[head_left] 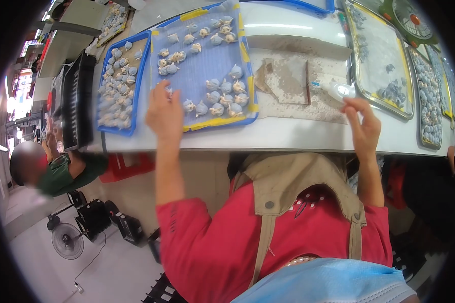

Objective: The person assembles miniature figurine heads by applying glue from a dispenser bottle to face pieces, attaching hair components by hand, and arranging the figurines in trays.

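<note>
My left hand (pixel 165 111) is at the left front edge of a blue tray (pixel 202 65) edged with yellow tape, its fingers bent beside a small blue-grey piece mostly hidden by them. Small blue-and-cream figures (pixel 216 97) stand in groups on this tray. My right hand (pixel 361 118) pinches the end of a small clear-and-white bottle (pixel 342 91), whose thin tip points left over a stained cardboard sheet (pixel 288 81). Whether the left fingers grip anything cannot be made out.
A narrower blue tray (pixel 131 113) full of similar pieces lies at the left. On the right are a metal-rimmed tray (pixel 381 60), more filled trays (pixel 429 101) and a green fan (pixel 413 20). A person in dark green (pixel 65 174) sits at far left.
</note>
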Available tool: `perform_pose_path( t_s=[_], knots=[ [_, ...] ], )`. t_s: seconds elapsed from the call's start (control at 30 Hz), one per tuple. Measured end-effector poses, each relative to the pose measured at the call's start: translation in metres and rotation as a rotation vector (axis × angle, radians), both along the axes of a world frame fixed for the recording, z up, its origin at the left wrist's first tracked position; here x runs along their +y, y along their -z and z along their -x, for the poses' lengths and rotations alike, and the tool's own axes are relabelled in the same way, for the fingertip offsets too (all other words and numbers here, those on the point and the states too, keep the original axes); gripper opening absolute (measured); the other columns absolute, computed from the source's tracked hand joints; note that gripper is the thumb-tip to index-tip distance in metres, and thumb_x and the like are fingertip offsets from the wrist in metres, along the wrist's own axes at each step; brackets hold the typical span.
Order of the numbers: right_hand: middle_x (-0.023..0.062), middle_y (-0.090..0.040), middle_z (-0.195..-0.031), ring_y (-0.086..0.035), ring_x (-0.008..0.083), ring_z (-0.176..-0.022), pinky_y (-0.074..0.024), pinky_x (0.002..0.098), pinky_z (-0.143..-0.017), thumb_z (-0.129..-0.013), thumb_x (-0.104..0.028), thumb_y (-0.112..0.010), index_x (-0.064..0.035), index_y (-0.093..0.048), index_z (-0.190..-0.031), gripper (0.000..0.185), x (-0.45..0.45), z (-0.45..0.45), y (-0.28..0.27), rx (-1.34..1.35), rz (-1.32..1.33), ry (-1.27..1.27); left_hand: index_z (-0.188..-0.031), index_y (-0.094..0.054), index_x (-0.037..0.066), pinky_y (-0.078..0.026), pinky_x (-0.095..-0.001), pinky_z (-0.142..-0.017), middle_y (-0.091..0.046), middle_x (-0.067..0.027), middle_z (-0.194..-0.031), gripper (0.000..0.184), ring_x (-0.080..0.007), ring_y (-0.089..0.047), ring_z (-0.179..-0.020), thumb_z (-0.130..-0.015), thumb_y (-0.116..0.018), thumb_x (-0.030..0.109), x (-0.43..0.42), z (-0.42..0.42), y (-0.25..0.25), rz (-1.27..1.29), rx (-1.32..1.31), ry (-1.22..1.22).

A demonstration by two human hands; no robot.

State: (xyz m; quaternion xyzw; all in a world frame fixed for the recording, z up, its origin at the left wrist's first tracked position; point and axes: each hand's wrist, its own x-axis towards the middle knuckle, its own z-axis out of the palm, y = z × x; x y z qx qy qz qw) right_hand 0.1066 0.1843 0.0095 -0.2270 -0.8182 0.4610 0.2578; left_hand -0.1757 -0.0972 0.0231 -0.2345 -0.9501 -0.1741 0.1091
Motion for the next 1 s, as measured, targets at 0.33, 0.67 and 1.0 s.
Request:
perform_pose_path(
  t_s=[0.33,0.67,1.0],
  knots=[
    [0.0096,-0.065,-0.097,-0.059,0.0231,-0.089,-0.0444,0.0334,-0.078,-0.082,-0.017,-0.066,-0.0043,-0.065,-0.101,0.023,0.035,0.03,0.007,0.019,-0.375,0.076,-0.112,-0.057,0.007,-0.045,-0.0334,-0.086,-0.057,-0.0101,-0.111,0.034,-0.0286,-0.056,-0.097,-0.079,-0.06,0.0,-0.045,0.016,0.01,0.181,0.149,0.286],
    [0.009,-0.061,-0.094,-0.053,0.0287,-0.095,-0.0391,0.0388,-0.079,-0.07,-0.02,-0.074,-0.0074,-0.064,-0.099,0.033,0.018,0.005,0.021,-0.253,-0.575,0.168,-0.13,-0.039,0.003,-0.051,-0.0207,-0.073,-0.053,-0.0188,-0.119,0.046,-0.0159,-0.059,-0.089,-0.089,-0.058,0.008,0.076,-0.135,0.034,-1.361,-1.782,0.443],
    [0.0105,-0.06,-0.086,-0.055,0.0265,-0.085,-0.0416,0.0337,-0.078,-0.07,-0.019,-0.076,-0.0016,-0.061,-0.091,0.031,-0.007,-0.03,0.007,0.039,0.033,0.225,-0.124,-0.047,0.0,-0.05,-0.022,-0.072,-0.058,-0.0139,-0.115,0.039,-0.0146,-0.061,-0.088,-0.088,-0.058,0.005,0.11,-0.17,0.026,-1.069,-1.606,0.379]
  ],
)
